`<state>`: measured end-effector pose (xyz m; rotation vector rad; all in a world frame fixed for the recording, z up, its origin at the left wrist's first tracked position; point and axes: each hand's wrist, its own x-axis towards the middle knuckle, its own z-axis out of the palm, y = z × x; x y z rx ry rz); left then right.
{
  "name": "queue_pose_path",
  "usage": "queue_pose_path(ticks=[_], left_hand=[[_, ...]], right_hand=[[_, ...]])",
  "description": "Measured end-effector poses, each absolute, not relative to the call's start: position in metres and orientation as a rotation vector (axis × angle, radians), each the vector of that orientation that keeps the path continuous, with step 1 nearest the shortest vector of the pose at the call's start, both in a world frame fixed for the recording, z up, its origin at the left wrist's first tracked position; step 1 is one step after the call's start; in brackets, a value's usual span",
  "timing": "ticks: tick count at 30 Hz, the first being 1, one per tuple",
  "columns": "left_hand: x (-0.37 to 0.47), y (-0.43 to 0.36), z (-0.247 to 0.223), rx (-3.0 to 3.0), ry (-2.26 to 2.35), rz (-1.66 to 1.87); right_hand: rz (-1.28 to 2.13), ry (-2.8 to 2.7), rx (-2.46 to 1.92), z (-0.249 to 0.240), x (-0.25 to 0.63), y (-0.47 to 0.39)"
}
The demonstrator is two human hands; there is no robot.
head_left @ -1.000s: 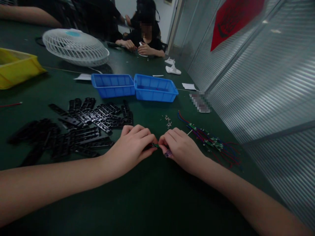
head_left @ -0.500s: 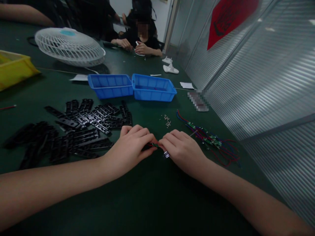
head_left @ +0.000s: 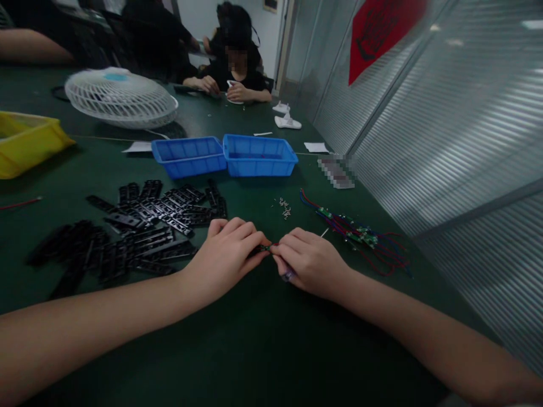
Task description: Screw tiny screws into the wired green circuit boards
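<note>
My left hand [head_left: 231, 249] is closed around a small green circuit board [head_left: 265, 248], of which only an edge shows between thumb and fingers; something dark lies under the fingers with it. Close against it, my right hand [head_left: 311, 260] pinches at the board's end, where a bit of red wire shows. A screwdriver is tucked in that same hand: its clear purplish handle [head_left: 289, 275] pokes out below the fingers and its thin metal shaft [head_left: 324, 232] beyond the knuckles. Left of my hands lie many black slotted plastic pieces [head_left: 153, 226]. To the right is a heap of wired circuit boards [head_left: 360, 234].
Small screws [head_left: 285, 209] lie ahead of my hands. Two blue bins [head_left: 190, 164] stand behind them, a yellow bin [head_left: 34, 141] and white fan [head_left: 121, 102] at the left. Across the table a person [head_left: 235, 79] handles a white part. A glass partition borders the right side.
The screwdriver has turned slightly in my right hand, its handle now more covered by the fingers. Both hands keep their hold at the board. The whole view has shifted a little.
</note>
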<state>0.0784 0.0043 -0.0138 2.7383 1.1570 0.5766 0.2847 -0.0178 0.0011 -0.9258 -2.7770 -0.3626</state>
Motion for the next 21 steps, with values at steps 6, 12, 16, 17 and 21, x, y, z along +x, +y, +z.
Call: queue_pose_path(ticks=[6,12,16,17,21], left_hand=[[0.079,0.002,-0.01,2.765,1.149,0.539],[0.08,0.004,-0.004,2.724,1.113,0.475],[0.079,0.008,-0.005,2.698,1.081,0.477],[0.079,0.009,-0.005,2.688,1.08,0.481],[0.079,0.012,-0.009,2.65,1.069,0.495]], right_hand=[[0.349,-2.411,-1.035,0.016,0.293,-0.011],[1.349,-1.547,-0.679,0.042,0.268,-0.006],[1.71,-1.294,-0.413,0.043,0.249,0.011],[1.735,-1.25,-0.395,0.041,0.247,0.016],[1.765,-1.021,-0.406,0.032,0.249,0.029]])
